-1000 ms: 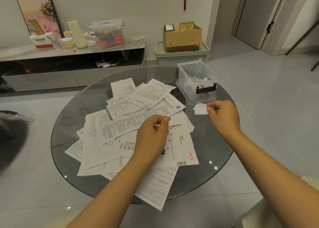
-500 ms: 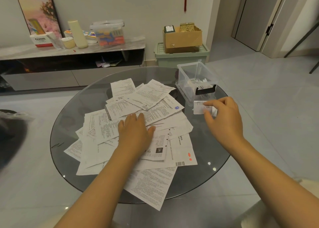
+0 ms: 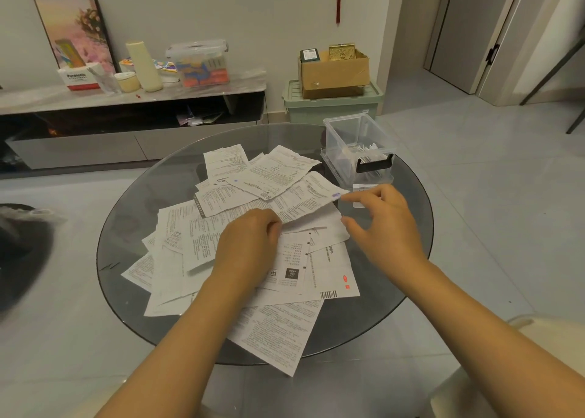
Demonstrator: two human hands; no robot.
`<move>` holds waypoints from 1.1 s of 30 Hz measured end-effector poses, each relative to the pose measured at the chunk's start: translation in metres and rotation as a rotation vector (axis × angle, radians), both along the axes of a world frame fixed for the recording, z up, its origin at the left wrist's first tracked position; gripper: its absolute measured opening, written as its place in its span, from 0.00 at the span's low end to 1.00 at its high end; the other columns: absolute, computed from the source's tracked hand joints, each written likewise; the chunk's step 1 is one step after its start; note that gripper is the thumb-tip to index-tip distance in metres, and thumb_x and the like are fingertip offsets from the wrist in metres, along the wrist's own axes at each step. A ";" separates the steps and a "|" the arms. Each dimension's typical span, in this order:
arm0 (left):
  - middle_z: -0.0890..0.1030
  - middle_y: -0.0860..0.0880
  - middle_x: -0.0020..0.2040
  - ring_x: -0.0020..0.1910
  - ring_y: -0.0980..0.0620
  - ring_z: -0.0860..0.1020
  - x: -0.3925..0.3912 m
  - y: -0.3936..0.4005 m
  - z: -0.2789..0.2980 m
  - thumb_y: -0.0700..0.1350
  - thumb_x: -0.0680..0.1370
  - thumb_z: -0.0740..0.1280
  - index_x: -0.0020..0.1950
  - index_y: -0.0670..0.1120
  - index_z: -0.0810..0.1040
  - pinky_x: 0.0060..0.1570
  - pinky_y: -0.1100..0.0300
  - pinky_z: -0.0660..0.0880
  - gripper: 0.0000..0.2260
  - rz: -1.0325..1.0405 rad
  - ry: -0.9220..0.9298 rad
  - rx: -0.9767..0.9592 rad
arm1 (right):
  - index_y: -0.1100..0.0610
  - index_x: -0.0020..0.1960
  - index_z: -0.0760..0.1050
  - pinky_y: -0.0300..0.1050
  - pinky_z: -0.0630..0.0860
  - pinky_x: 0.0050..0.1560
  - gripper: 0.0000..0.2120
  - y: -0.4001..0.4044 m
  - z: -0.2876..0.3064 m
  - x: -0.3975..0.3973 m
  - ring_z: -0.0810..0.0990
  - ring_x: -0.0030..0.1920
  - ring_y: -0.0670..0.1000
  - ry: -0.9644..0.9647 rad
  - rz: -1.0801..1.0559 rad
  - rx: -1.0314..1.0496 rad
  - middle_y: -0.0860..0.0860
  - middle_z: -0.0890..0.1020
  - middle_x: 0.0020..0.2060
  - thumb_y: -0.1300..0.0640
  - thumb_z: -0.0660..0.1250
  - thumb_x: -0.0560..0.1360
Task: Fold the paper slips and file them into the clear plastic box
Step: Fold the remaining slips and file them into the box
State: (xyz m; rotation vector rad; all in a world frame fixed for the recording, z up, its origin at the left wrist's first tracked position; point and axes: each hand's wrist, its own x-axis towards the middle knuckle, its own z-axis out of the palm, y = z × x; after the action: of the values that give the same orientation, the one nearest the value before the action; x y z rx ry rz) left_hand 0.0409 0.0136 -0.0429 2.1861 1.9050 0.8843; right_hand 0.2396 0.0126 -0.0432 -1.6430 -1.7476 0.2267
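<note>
Paper slips (image 3: 253,228) lie in a loose heap on the round glass table (image 3: 133,228), right under both hands. The left hand (image 3: 247,246) rests on the heap with its fingers curled down onto a sheet; whether it pinches the sheet I cannot tell. The right hand (image 3: 383,224) is just beside it, fingers spread and loose, with the pointing finger touching the corner of a long slip (image 3: 304,199).

Just past the right hand stands the clear plastic box (image 3: 357,145), lid off, with a black handle on its near wall. Folded slips stand on end inside it (too small to count). A small folded slip (image 3: 362,191) lies between the right hand and the box, partly hidden by the fingers.

Half a second ago the right hand was on that small slip; now it has let go and reached toward the heap. The left hand lay flat then and is curled now.

Far beyond the hands a brown cardboard box (image 3: 335,72) sits on a green bin (image 3: 332,107).
</note>
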 end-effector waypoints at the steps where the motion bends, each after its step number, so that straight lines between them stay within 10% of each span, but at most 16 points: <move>1: 0.78 0.55 0.41 0.40 0.55 0.74 -0.001 -0.003 -0.001 0.44 0.79 0.62 0.46 0.48 0.79 0.36 0.65 0.67 0.07 -0.027 -0.016 -0.014 | 0.48 0.62 0.74 0.37 0.66 0.51 0.17 0.000 0.000 0.000 0.66 0.59 0.47 -0.015 0.011 -0.012 0.47 0.70 0.54 0.53 0.69 0.74; 15: 0.73 0.63 0.57 0.56 0.64 0.71 -0.023 -0.045 0.002 0.53 0.75 0.68 0.65 0.56 0.72 0.56 0.67 0.68 0.19 -0.272 -0.045 -0.241 | 0.51 0.41 0.81 0.37 0.53 0.52 0.01 -0.022 0.013 -0.010 0.70 0.52 0.47 -0.181 0.330 0.076 0.43 0.80 0.42 0.54 0.72 0.70; 24: 0.82 0.63 0.47 0.49 0.66 0.77 -0.022 -0.061 0.000 0.50 0.78 0.65 0.53 0.58 0.82 0.51 0.70 0.71 0.08 -0.270 -0.317 -0.343 | 0.50 0.36 0.80 0.39 0.62 0.46 0.06 -0.034 0.022 -0.025 0.72 0.40 0.44 -0.233 0.464 0.150 0.43 0.80 0.32 0.48 0.70 0.67; 30: 0.83 0.60 0.49 0.50 0.62 0.80 -0.039 -0.063 0.006 0.55 0.76 0.64 0.49 0.56 0.82 0.55 0.60 0.74 0.09 -0.248 -0.607 -0.456 | 0.47 0.40 0.78 0.30 0.73 0.40 0.06 -0.032 0.042 -0.016 0.78 0.42 0.40 0.211 0.382 -0.203 0.42 0.82 0.38 0.50 0.75 0.66; 33: 0.84 0.57 0.49 0.50 0.56 0.82 -0.042 -0.065 0.005 0.56 0.75 0.62 0.49 0.54 0.82 0.57 0.52 0.76 0.11 -0.172 -0.755 -0.477 | 0.49 0.49 0.75 0.45 0.79 0.50 0.15 -0.029 0.038 -0.021 0.82 0.43 0.49 0.356 0.406 -0.372 0.49 0.84 0.42 0.52 0.76 0.66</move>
State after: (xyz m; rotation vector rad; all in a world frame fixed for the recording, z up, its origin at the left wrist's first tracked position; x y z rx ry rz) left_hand -0.0011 -0.0513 -0.0376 1.4224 1.3510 0.9202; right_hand 0.2189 -0.0160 -0.0051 -1.3589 -1.8088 1.0221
